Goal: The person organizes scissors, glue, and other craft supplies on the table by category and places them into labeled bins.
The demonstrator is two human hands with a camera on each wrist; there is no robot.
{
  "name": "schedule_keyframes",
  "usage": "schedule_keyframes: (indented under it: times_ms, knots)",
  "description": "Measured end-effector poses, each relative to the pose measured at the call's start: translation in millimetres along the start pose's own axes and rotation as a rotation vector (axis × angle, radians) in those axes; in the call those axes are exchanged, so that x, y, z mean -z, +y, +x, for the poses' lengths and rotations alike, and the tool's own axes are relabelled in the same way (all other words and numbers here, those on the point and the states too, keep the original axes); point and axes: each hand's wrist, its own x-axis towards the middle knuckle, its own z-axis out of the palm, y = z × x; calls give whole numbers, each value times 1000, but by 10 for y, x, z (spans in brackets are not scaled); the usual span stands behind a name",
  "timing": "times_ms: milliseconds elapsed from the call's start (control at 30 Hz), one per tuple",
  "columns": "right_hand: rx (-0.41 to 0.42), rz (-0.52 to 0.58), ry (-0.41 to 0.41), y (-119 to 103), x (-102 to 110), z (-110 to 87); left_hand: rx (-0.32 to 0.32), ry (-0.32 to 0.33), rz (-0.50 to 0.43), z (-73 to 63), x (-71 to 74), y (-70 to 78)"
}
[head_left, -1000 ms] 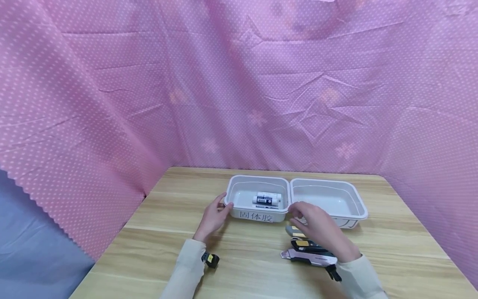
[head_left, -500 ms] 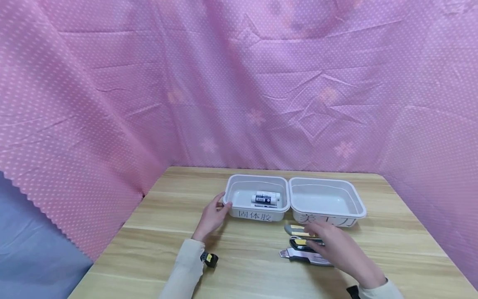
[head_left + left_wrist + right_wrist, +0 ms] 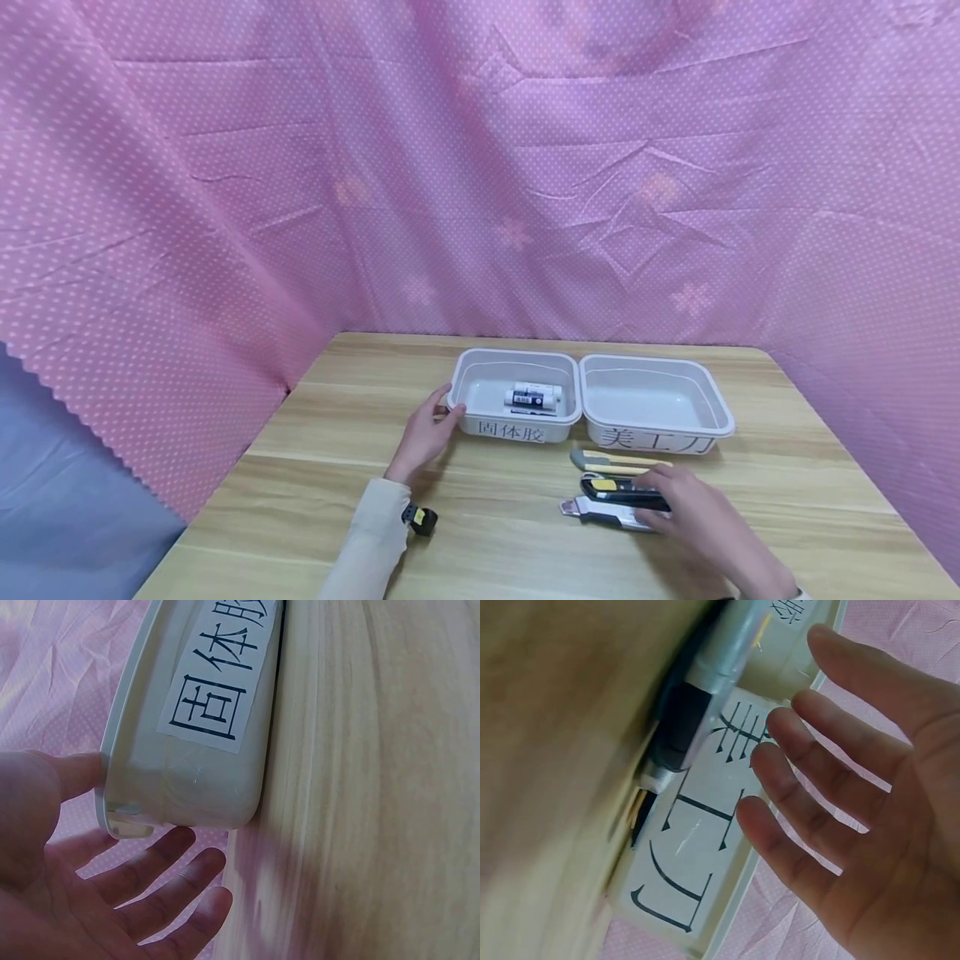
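My left hand (image 3: pixel 426 433) holds the near left corner of a white plastic box (image 3: pixel 480 392), thumb and index finger at its rim in the left wrist view. Inside that box lie several white and navy glue sticks (image 3: pixel 531 400). My right hand (image 3: pixel 705 521), fingers apart and slightly bent, hovers over the right ends of three utility knives with nothing in its grasp. They lie side by side: a grey and yellow knife (image 3: pixel 618 462), a black and yellow knife (image 3: pixel 618 489), and a silvery pink and black knife (image 3: pixel 600 511) nearest me. My hand partly covers them.
A second white box (image 3: pixel 645 408) stands against the first one's right side, with nothing visible inside. Both carry printed paper labels in front. The wooden table (image 3: pixel 495 533) ends at a pink dotted curtain (image 3: pixel 525 208) behind the boxes.
My right hand has moved from between the boxes toward me and to the right, over the knives, uncovering the right box's label. My left hand has stayed at the left box's corner.
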Motion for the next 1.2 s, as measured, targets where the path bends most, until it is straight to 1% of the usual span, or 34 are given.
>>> schedule_keyframes:
  times_ms: [200,433,500,667,733,1000,1200]
  knots:
    - [31,-5,-16,34,-53,-53,-5,7,8,1,-2,-25]
    - [33,27,-46,44,-58,-73,3,-6,2,7,-3,-31]
    - [22,34,-52,41,-54,-75,0,-10,-1,2,0,-27]
    - [38,24,-49,50,-63,-78,-9,-7,-4,4,-3,-35]
    - [45,20,-52,56,-70,-75,-2,-6,-7,6,-7,-37]
    - [-18,22,-130,34,-76,-67,21,-9,-3,0,-7,-27]
    - [-13,30,-141,43,-73,-67,20,-11,-15,3,-6,-11]
